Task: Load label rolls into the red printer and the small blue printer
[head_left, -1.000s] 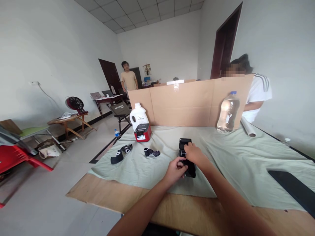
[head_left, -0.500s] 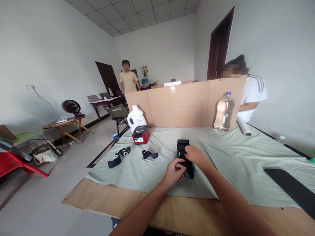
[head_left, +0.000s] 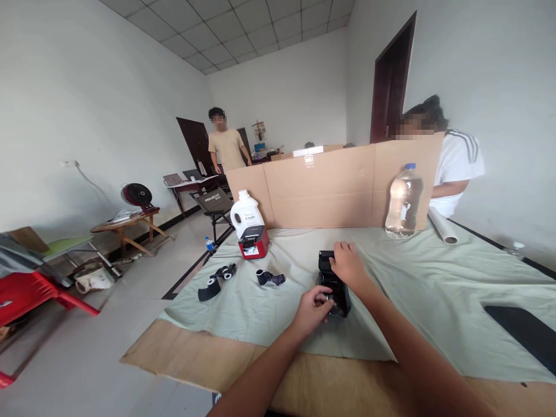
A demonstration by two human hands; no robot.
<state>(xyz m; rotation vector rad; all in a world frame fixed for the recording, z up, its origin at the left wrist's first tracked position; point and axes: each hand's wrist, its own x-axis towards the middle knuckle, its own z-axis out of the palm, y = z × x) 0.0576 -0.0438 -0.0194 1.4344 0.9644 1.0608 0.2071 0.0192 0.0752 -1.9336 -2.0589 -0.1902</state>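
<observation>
A black device point(head_left: 333, 286) lies on the pale green cloth point(head_left: 412, 278) covering the worktop point(head_left: 182, 362), directly under both hands. The right hand point(head_left: 347, 265) rests on its far end, fingers curled over the top; the left hand point(head_left: 313, 310) pinches its near end, though what the fingertips grip is too small to tell. Left of the left hand lie a small black roll point(head_left: 269, 278) and black strap pieces point(head_left: 215, 278). Beyond them stand a red-and-black box point(head_left: 253, 241) and a white jug point(head_left: 244, 213). Far beyond the right hand, a clear bottle point(head_left: 403, 200) stands against a cardboard screen point(head_left: 330, 185).
</observation>
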